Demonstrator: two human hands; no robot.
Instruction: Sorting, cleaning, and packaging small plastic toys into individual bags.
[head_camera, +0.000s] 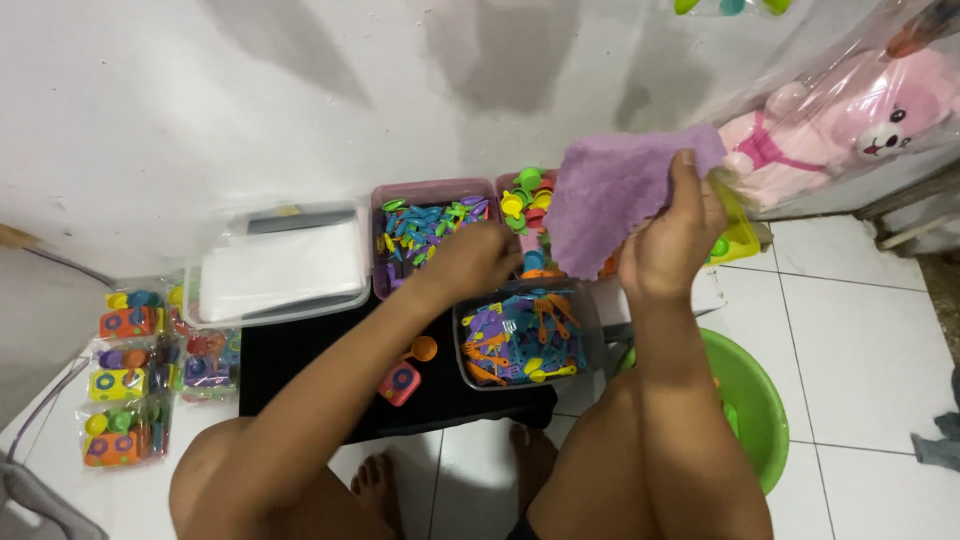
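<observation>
Right hand (668, 240) grips purple fuzzy cloth (610, 205); left hand (475, 258) curled, grip unclear, over pink plastic tub of toy cutlery (430, 225).

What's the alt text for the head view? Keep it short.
A seated person's right hand holds up a purple cloth while the left hand reaches into a bin of small blue and green toy pieces. More bins of colourful plastic toys sit on a black mat, with a green basin at right.
</observation>
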